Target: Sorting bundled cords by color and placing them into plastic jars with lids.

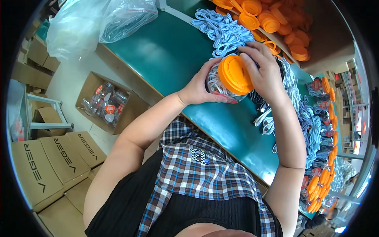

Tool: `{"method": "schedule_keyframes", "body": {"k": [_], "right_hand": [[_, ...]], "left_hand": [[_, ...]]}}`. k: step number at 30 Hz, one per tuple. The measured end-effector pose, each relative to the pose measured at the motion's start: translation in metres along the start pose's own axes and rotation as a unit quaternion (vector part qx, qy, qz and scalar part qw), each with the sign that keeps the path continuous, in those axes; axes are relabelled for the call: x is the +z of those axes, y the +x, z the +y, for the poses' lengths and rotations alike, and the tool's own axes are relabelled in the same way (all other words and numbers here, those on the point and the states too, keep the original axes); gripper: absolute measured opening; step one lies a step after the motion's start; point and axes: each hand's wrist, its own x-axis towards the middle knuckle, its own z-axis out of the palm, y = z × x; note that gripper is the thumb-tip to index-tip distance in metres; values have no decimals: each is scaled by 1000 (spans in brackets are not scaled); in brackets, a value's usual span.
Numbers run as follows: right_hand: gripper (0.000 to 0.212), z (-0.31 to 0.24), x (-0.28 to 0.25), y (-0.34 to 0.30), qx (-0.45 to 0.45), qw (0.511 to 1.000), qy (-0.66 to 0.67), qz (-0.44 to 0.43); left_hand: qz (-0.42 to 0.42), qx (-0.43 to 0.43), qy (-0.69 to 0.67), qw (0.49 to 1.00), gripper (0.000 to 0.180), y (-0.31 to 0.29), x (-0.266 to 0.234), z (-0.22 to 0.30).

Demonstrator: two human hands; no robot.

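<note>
A clear plastic jar (213,81), packed with pale coiled cables, is tilted over the green table. My left hand (197,87) wraps around its side, thumb along the lower edge. An orange screw lid (233,74) sits on the jar's mouth. Curled over the lid's right side, my right hand (263,73) grips it; some fingertips are hidden. Just beyond my hands lies a heap of light blue coiled cables (223,29). White, grey and black cables (292,93) spread to the right of my right hand and partly behind it.
A cardboard box of orange lids (272,23) stands at the far right. Finished-looking jars with orange lids (321,181) line the right end. Clear jars fill an open box (98,118) on the floor at left. Plastic bags (128,17) lie on the table's far left corner (134,47).
</note>
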Motion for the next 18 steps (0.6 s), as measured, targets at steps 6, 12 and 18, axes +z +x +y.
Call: {"method": "schedule_keyframes", "body": {"k": [6,12,18], "right_hand": [[50,-40,-12,6,-226,954,-189,-57],[58,-32,5,-8,-200,960,-144,-132],[61,-6,20,-28,-94,995,10,-26]], "left_hand": [[8,-20,5,1000,110,-2,-1,0],[-27,-110,-92,989,105,1,-4,7],[-5,-19,181,983,99,11,17,21]]}}
